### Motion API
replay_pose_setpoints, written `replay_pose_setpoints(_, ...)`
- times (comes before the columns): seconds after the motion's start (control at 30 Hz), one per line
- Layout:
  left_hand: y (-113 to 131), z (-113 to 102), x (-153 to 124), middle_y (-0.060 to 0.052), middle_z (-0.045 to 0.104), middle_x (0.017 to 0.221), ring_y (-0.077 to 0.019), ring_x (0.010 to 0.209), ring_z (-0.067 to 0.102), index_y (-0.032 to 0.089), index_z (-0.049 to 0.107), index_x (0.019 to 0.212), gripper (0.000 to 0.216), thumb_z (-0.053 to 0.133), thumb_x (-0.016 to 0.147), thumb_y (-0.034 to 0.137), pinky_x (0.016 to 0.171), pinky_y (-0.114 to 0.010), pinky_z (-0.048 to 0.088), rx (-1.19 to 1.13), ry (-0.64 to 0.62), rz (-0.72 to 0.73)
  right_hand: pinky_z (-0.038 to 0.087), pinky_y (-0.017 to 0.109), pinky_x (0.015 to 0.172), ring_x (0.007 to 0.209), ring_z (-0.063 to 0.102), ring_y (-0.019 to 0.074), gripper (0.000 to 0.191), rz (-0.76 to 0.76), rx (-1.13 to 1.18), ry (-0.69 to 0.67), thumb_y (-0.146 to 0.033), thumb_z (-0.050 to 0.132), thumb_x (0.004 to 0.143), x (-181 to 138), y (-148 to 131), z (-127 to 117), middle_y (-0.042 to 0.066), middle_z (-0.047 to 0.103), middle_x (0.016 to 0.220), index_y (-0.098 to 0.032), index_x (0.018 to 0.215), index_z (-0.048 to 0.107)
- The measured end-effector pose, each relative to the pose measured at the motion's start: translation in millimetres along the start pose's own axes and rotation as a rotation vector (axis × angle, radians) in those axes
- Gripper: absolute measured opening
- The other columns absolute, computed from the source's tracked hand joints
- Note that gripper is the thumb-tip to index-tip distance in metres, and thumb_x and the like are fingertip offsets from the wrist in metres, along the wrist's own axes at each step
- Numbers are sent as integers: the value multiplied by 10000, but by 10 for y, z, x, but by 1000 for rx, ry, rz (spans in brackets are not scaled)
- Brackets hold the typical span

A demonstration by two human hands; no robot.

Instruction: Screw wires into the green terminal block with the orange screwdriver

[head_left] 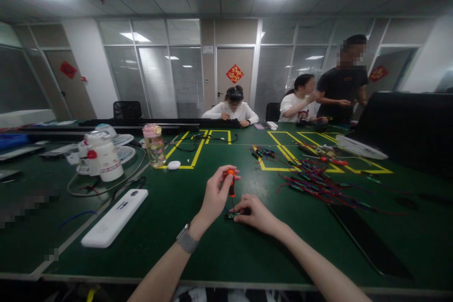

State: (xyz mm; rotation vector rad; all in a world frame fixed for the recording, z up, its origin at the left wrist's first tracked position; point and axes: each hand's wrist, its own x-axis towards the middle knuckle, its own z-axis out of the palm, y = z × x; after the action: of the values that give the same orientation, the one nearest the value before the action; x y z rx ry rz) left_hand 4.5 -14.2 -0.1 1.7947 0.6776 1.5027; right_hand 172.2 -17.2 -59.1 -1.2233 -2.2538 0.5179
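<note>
My left hand (216, 193) is closed around the orange and black handle of a screwdriver (231, 184), held upright. Its thin shaft points down to a small green circuit board (230, 216) lying on the green table. With thumb and fingertips, my right hand (252, 212) pinches the right end of that board. Whether the screwdriver's tip sits in a screw is too small to tell. A grey-banded watch is on my left wrist.
A pile of wired circuit boards (311, 181) spreads at the right, near a black flat panel (370, 240). To the left are a white power bank (115, 219), a pink-lidded bottle (154, 146) and a white jug (106, 158). Several people are across the table.
</note>
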Motion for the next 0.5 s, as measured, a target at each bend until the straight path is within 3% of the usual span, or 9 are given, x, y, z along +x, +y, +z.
replay_pose_setpoints(0.07,-14,-2,6,-63,644,976,-167,834,672,174,607,1056,204,502,941,306,738,-278,535,-21,18,-17,404,274,735,787,570,182,171,1,-4,-8,-256,747,775,-1,4,-2,23,662,786,-264,943,783)
replay_pose_setpoints(0.27,0,-8,-12,-39,603,894,-154,812,596,190,676,964,149,570,908,278,732,-262,496,171,62,110,405,282,728,774,569,186,162,-5,-7,-4,-256,748,777,-6,4,-10,25,652,773,-256,934,785)
replay_pose_setpoints(0.4,33,-11,-21,-80,618,1078,-177,947,619,197,646,1130,288,413,982,280,834,-304,505,106,-19,97,411,285,755,790,575,185,161,-8,2,-1,-253,738,785,-4,-5,-13,26,662,791,-255,939,782)
replay_pose_setpoints(0.5,33,-12,-12,-97,608,1209,-201,1067,617,203,597,1229,319,401,985,264,909,-337,506,-12,-63,46,412,281,748,789,574,185,176,0,4,-6,-225,748,770,-4,-16,-19,28,660,789,-251,940,783)
